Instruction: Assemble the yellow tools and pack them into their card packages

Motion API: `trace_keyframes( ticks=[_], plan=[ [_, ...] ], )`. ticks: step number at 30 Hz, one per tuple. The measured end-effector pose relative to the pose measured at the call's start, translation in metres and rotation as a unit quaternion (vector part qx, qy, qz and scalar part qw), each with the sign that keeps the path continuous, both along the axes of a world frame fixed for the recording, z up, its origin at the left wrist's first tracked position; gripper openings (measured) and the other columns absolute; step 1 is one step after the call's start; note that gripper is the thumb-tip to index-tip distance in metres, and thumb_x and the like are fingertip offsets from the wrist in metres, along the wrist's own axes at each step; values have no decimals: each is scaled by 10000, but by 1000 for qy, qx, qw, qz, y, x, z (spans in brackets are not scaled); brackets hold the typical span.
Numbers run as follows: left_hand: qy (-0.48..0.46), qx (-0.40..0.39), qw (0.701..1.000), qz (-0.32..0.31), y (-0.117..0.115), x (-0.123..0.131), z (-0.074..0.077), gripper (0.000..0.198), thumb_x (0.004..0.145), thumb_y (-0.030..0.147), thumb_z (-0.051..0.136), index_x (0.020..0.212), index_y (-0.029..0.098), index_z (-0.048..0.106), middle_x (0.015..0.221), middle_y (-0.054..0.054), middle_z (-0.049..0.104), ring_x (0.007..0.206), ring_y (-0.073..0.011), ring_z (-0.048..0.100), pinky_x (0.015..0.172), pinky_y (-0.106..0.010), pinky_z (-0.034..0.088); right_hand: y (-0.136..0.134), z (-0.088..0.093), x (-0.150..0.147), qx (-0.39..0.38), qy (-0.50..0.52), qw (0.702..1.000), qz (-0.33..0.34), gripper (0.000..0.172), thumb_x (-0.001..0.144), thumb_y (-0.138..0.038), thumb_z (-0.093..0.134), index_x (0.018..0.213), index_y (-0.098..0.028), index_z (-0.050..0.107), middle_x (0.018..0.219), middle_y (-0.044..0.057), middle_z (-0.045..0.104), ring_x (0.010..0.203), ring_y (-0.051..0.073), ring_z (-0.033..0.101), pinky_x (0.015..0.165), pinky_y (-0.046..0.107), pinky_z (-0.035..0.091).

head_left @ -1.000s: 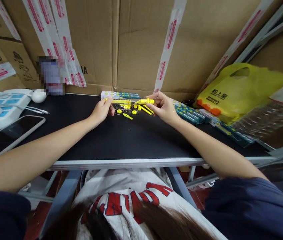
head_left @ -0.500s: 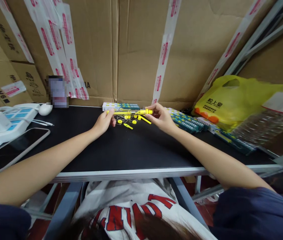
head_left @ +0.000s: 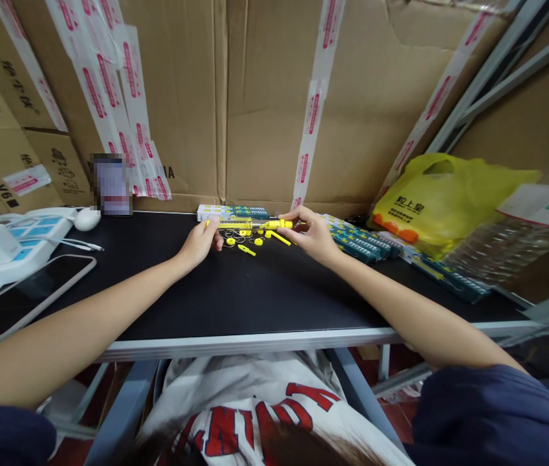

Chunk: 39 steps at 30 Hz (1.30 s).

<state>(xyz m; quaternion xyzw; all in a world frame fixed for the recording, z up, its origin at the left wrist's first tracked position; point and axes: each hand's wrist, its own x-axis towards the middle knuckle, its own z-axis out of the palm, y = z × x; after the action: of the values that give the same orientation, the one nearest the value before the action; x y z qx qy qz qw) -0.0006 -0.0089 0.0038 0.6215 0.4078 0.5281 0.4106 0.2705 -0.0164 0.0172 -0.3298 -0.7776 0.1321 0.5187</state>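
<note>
A slim yellow tool [head_left: 242, 224] with a metal shaft is held level above the black table [head_left: 255, 291]. My left hand [head_left: 200, 241] is closed round its left end, which the fingers partly hide. At the other end, the thumb and fingers of my right hand [head_left: 315, 234] pinch the tool's yellow tip [head_left: 284, 224]. Under it lie several small yellow parts, among them a round piece [head_left: 258, 242], a pointed piece [head_left: 246, 250] and a thin stick [head_left: 280, 238]. Thin loops of wire or line lie among them, too fine to make out.
Printed boxes [head_left: 364, 241] are stacked at the right, and another box [head_left: 233, 211] lies at the back. Farther right are a yellow bag [head_left: 449, 200] and a plastic bottle [head_left: 492, 243]. A phone [head_left: 26, 294] and a power strip [head_left: 36, 249] occupy the left. Cardboard [head_left: 264, 97] walls the back.
The camera view has shifted slightly, so the table sits a little lower in the picture. Both hands keep hold of the yellow tool, with hardly any movement between them.
</note>
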Motion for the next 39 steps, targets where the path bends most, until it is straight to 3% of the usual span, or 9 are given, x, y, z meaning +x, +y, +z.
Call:
trace_keyframes(
  ticks=[4, 7, 10, 15, 19, 22, 27, 35, 39],
  plan=[
    [0, 0, 1000, -4, -1, 0, 1, 400, 1004, 406, 504, 668, 195, 453, 459, 37, 550, 442, -86, 531, 538, -198, 419, 2, -4, 0, -29, 15, 999, 27, 462, 751, -579, 786, 995, -213, 645, 630, -55, 487, 535, 103, 411, 508, 266, 344],
    [-1, 3, 1000, -7, -1, 0, 0, 394, 993, 425, 520, 678, 195, 461, 473, 36, 556, 449, -92, 539, 550, -207, 433, -1, 0, 1, 17, -2, 1000, -4, 419, 774, -560, 777, 987, -212, 682, 579, -80, 354, 527, 97, 332, 514, 265, 312],
    [1, 5, 1000, -6, -1, -1, -1, 387, 992, 437, 516, 696, 190, 478, 481, 33, 563, 460, -95, 545, 554, -208, 435, -3, 5, 1, 55, -3, 998, -27, 399, 742, -559, 802, 926, -216, 717, 702, -26, 462, 639, 125, 446, 561, 274, 403],
    [2, -6, 1000, 3, -1, 0, 0, 371, 1023, 355, 468, 694, 184, 476, 470, 37, 556, 451, -86, 533, 547, -196, 419, -1, 0, 0, 1, 9, 1000, 0, 426, 744, -549, 803, 948, -196, 678, 796, 8, 609, 682, 132, 542, 618, 289, 478],
    [-2, -17, 1000, 6, -1, 2, 1, 352, 1046, 284, 408, 718, 180, 483, 455, 44, 542, 439, -86, 525, 532, -195, 409, 1, -6, 0, -23, 11, 999, 31, 430, 772, -536, 789, 980, -190, 639, 644, -50, 502, 560, 92, 428, 522, 249, 361],
    [-3, -15, 1000, 4, -2, 2, 2, 355, 1042, 289, 423, 707, 183, 472, 454, 43, 544, 441, -85, 525, 532, -194, 411, 0, -3, 1, 14, -3, 1000, 13, 388, 807, -522, 765, 982, -192, 658, 605, -71, 392, 541, 85, 346, 509, 246, 314],
    [-6, -13, 1000, -2, -1, 1, 1, 376, 1026, 365, 470, 696, 185, 465, 456, 41, 546, 436, -88, 527, 530, -200, 423, -1, 0, 1, 49, -8, 999, -11, 374, 805, -531, 760, 958, -203, 666, 854, 16, 549, 689, 120, 504, 596, 276, 454],
    [-14, -24, 1000, 0, -4, 3, 4, 378, 1029, 347, 470, 689, 183, 464, 457, 38, 548, 430, -83, 528, 510, -191, 418, 0, -11, -7, -50, 36, 995, 74, 422, 840, -560, 717, 989, -241, 484, 680, -57, 522, 485, 85, 469, 454, 249, 435],
    [-18, -30, 999, 1, -6, 3, 6, 372, 1044, 292, 429, 691, 181, 463, 458, 41, 548, 428, -80, 526, 510, -186, 419, -3, -8, -5, -50, 20, 996, 65, 389, 866, -543, 699, 999, -243, 491, 569, -97, 427, 426, 80, 394, 409, 234, 362]
  ],
)
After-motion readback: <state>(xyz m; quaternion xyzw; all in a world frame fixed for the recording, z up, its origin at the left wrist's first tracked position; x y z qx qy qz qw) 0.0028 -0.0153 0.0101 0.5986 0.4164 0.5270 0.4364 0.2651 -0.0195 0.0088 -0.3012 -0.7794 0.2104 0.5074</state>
